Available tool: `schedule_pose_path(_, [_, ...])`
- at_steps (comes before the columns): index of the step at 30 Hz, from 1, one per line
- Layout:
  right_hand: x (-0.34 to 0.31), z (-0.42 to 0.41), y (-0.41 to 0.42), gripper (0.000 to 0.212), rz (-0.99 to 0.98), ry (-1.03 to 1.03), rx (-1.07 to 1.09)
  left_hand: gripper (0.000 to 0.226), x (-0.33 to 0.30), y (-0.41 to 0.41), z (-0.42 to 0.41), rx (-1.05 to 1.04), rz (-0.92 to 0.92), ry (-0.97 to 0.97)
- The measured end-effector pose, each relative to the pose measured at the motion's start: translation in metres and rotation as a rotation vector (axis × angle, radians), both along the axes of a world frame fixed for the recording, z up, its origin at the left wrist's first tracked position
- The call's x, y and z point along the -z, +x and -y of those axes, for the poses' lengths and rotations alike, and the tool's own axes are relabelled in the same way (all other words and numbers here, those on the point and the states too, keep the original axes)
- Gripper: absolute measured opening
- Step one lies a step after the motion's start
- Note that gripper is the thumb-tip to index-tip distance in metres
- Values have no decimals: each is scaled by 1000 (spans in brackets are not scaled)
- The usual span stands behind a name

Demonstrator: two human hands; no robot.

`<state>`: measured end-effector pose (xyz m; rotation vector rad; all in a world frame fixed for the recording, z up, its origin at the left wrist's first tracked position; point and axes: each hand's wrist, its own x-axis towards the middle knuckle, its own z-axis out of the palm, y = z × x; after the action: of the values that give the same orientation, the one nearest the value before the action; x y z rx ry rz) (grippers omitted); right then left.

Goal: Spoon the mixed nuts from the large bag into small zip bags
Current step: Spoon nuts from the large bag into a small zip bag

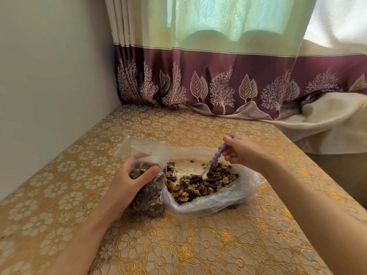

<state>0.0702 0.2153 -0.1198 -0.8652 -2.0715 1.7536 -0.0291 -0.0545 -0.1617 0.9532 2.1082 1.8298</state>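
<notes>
A large clear plastic bag (234, 197) lies open on the table with mixed nuts (200, 184) heaped inside. To its left stands a small zip bag (148, 197), well filled with nuts, its open top pointing up and away. My left hand (129, 181) wraps around this small bag from the left. My right hand (241, 150) grips the beaded purple handle of a spoon (217, 155). The spoon's bowl is dug into the nuts in the large bag and mostly hidden.
The table (198, 245) wears a gold floral cloth. A grey wall (49, 86) runs along its left side. A maroon and green curtain (218, 80) hangs at the back, and a cream blanket (327, 120) lies off the right far corner.
</notes>
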Motion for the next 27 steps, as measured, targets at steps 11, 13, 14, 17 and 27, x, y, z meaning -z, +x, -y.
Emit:
schedule_pose_path(11, [1,-1,-8,36,-37,-84,99,73,1,0,0,16,15,6])
schedule_pose_path(13, [-3,-1,-9,36,-62,-86,123,67,1,-1,0,18,20,9])
schedule_pose_path(14, [-6,-1,-11,34,-75,-85,136,65,1,-1,0,15,21,7])
schedule_pose_path(17, [-16,1,-18,34,-117,-100,176,60,1,-2,0,8,23,3])
schedule_pose_path(27, [-73,27,-41,40,-296,-85,127,46,3,-3,1,-11,-11,1])
